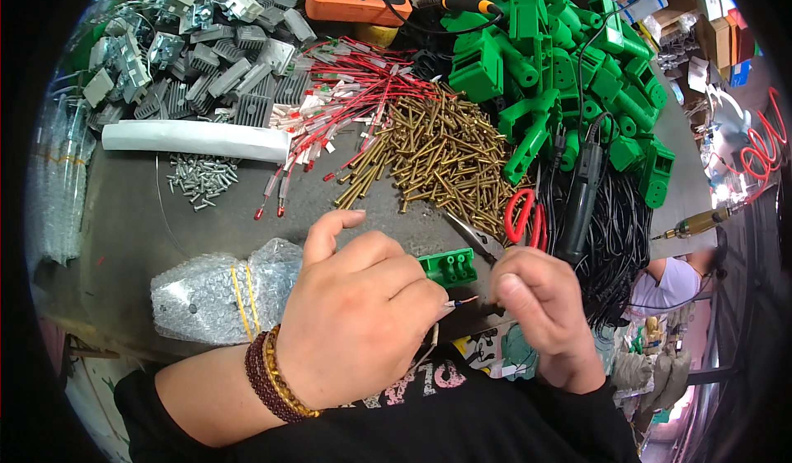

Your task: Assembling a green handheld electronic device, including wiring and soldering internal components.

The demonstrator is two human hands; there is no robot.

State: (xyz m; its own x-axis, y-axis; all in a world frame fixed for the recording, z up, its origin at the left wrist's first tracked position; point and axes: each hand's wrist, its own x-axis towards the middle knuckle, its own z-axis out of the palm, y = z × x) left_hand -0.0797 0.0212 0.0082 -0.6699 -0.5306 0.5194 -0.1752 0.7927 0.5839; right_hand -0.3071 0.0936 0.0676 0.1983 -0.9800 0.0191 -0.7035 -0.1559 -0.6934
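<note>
My left hand [363, 306], with beaded bracelets at its wrist, has its thumb and fingers closed on a thin wire [464, 300]. The wire's bare coppery end sticks out to the right. Just beyond that end is my right hand [544, 306], its fingers curled in; whatever lies inside them is hidden. Behind the wire, a small green plastic block [448, 270] with round posts lies on the table, partly covered by my left hand. Scissors with red handles [525, 216] lie just past my right hand, blades toward the left.
Brass screws [437, 154] are heaped beyond my hands, beside red-wired parts [363, 75] and grey finned metal pieces [206, 75]. Green housings [536, 42], a dark-handled tool [583, 187] and black cables [627, 240] crowd the right. A bubble-wrapped bundle [198, 298] lies left. Another person [668, 286] is far right.
</note>
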